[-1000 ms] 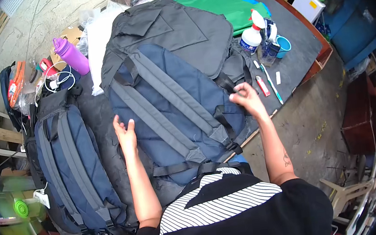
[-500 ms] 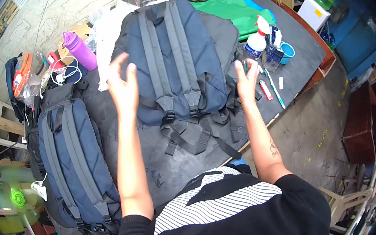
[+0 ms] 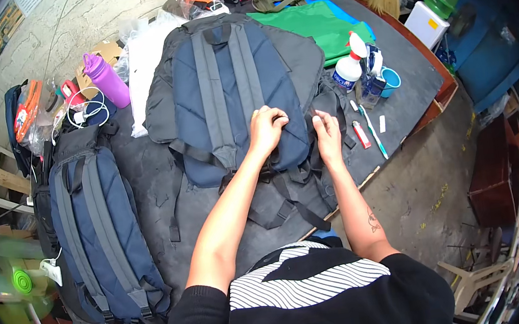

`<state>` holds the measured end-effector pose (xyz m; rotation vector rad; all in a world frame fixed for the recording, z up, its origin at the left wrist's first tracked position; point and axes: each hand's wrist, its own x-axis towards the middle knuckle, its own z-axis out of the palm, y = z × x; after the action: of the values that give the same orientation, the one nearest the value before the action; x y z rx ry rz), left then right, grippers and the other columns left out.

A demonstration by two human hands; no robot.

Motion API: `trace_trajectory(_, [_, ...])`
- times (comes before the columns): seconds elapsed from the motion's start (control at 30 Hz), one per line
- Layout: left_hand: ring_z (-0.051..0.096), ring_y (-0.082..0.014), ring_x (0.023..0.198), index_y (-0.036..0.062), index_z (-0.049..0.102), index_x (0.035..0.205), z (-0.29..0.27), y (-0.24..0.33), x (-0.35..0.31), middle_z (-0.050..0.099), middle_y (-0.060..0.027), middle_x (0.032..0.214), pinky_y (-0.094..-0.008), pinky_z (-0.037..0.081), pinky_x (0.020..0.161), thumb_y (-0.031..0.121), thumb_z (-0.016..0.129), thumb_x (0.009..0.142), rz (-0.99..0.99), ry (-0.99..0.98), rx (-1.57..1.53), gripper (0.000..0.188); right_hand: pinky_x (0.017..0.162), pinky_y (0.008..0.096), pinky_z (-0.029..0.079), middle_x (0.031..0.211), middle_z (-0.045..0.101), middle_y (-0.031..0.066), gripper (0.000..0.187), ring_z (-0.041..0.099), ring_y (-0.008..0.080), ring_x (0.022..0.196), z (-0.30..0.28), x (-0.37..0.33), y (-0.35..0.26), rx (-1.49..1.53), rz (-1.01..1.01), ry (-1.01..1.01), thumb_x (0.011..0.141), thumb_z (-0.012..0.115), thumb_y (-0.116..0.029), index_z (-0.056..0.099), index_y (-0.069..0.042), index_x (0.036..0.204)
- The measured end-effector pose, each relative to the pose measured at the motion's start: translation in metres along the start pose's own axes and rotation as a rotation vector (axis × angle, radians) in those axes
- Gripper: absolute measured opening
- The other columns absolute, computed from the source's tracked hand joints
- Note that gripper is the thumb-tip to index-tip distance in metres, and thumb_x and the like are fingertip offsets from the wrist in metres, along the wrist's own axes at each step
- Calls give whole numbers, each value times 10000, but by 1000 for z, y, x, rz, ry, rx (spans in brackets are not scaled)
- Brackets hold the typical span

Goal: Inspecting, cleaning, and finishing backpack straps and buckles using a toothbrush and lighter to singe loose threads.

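Note:
A navy backpack with grey shoulder straps and black edges lies on the dark table, its strap side up. My left hand rests over the lower part of its right shoulder strap, fingers curled and closed; what they pinch, if anything, is hidden. Beside the pack's lower right edge is my right hand, near black webbing, with its thumb and fingers drawn together. Whatever it holds is too small and dark to name. Loose black straps with buckles trail below the pack.
A similar backpack lies at the left. Rightward are a spray bottle, a light-blue cup, a toothbrush and a small red-and-white item. A purple bottle stands far left; green fabric lies behind.
My left hand has moved right, from beside the pack onto its right strap, and its fingers have curled. My right hand has come down and slightly left, toward the pack's edge.

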<state>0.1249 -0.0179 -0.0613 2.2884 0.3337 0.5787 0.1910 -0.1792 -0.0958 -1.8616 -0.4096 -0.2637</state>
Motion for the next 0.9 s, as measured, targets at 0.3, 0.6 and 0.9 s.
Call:
trace_trajectory(0.3, [568,-203,814,30,687,822,-1,-11,-7,582,-61,758,-297,433,753,87,695,738,-2,145,-317,102,687,219,455,776,590,17,183,551,82,711,16,3,-8,497,250,-149,847,640,-99,627,-2,1002])
trace_trajectory(0.6, [566,-212,833,32,687,817,-1,-13,-9,597,-64,773,-311,428,777,94,695,735,20,173,-331,103,692,206,451,869,604,15,169,550,71,761,21,5,-2,128,20,-68,854,623,-42,618,12,1014])
trace_trajectory(0.9, [556,-222,843,47,692,813,1,-13,-10,596,-58,799,-319,427,783,110,701,730,14,167,-319,105,692,224,459,856,607,53,167,569,97,756,26,12,2,346,79,-118,837,631,-50,617,33,982])
